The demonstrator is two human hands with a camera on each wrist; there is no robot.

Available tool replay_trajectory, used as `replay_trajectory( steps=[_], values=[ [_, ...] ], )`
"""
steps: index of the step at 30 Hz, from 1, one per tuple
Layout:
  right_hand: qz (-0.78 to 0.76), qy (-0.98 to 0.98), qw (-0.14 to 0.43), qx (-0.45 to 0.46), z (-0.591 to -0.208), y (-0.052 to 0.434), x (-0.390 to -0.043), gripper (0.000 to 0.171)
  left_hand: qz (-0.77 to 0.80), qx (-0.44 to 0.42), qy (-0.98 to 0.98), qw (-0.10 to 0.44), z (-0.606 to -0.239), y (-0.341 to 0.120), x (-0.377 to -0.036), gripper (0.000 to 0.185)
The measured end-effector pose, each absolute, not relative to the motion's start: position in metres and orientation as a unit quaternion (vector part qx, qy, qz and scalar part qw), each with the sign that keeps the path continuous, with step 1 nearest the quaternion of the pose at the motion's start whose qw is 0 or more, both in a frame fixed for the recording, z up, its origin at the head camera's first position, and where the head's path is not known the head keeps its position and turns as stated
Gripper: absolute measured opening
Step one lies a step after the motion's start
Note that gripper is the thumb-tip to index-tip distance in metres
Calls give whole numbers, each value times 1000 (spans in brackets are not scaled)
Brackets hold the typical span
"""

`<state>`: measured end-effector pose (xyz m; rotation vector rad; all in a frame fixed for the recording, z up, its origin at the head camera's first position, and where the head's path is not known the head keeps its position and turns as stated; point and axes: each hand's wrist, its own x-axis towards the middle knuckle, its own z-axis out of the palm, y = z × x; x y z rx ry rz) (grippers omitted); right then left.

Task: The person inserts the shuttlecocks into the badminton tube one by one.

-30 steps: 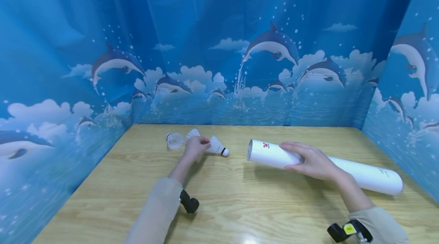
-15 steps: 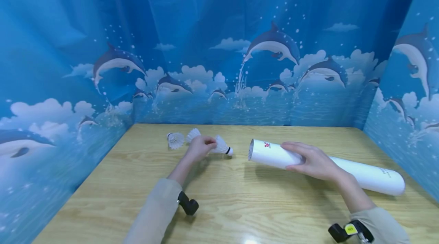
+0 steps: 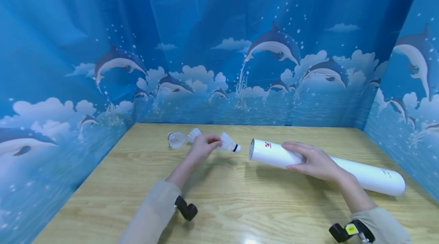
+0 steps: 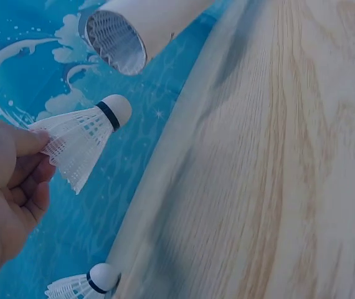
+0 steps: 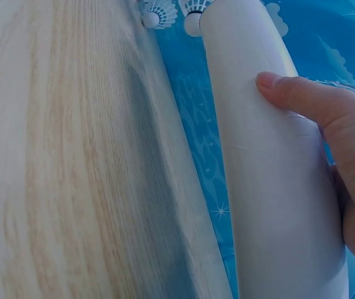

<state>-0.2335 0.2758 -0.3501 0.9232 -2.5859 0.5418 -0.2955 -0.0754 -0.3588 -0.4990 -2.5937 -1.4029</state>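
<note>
My left hand [image 3: 204, 148] pinches a white shuttlecock [image 3: 227, 143] by the feather edge of its skirt. Its cork, ringed by a black band, points right toward the open end of a long white tube [image 3: 272, 154]. A short gap separates cork and tube mouth. In the left wrist view the shuttlecock [image 4: 81, 140] hangs just below the tube's opening [image 4: 118, 43], whose inside looks filled with a ridged lining or skirts. My right hand [image 3: 310, 161] grips the tube around its middle, with the thumb [image 5: 289, 93] lying along the side. The tube's near end is tilted up, its far end low at the right.
Two more shuttlecocks lie at the back left of the wooden table [image 3: 219, 206]: one shuttlecock [image 3: 176, 140] by itself, the other shuttlecock [image 3: 193, 134] partly behind my left hand. A blue dolphin-print curtain [image 3: 212, 46] encloses the back and sides.
My left hand has moved right with the shuttlecock, bringing its cork closer to the tube mouth. The right hand and the tube have stayed nearly still.
</note>
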Motion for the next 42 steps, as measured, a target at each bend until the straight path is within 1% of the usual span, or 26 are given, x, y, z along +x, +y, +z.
replay_trajectory(
  steps=[9, 16, 20, 28, 35, 42],
  values=[
    [189, -909, 172, 330, -352, 277, -235, 65, -504, -169, -844, 70, -349, -66, -282, 16],
    [191, -908, 171, 330, -350, 277, -235, 65, -539, -217, -808, 96, -347, -53, -273, 12],
    [191, -909, 171, 329, -351, 278, -235, 65, -558, -236, -790, 99, -349, -45, -269, 11],
    [191, -907, 172, 332, -350, 278, -236, 65, -589, -221, -773, 87, -356, -33, -267, 14],
    [194, -907, 172, 332, -348, 278, -235, 64, -605, -204, -768, 54, -361, -24, -267, 14],
    [196, -907, 173, 330, -350, 278, -235, 64, -608, -191, -768, 55, -366, -18, -267, 15]
  ],
)
